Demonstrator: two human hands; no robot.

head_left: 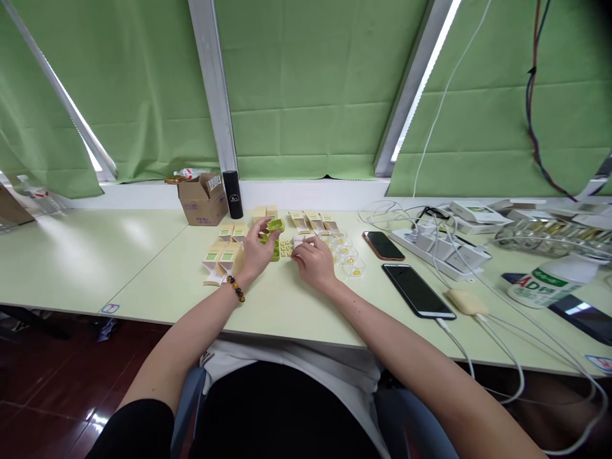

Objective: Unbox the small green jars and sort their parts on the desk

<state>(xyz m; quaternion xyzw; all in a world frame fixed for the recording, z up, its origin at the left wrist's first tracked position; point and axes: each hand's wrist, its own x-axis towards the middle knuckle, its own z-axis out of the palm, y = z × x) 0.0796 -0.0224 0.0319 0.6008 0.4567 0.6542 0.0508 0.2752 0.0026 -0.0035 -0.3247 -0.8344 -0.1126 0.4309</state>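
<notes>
My left hand [255, 252] is closed on a small green box [276, 225], held between thumb and fingers just above the table. Below it, more green boxes [275, 254] stand close together. My right hand [315, 262] is bent over the table with its fingertips together; whatever they hold, if anything, is hidden. Small pale yellow pieces [285, 248] lie between the hands, and small white pieces [298, 240] sit behind my right fingers. Clear plastic cups with yellow centres [354, 266] stand right of that hand. Opened cream cartons [224, 257] lie beside my left hand.
More cream cartons [313, 222] stand behind the hands. A cardboard box [203, 201] and black cylinder [233, 194] are at the back left. To the right are two phones [418, 291], a power strip [440, 254], tangled cables and a white bottle [557, 280].
</notes>
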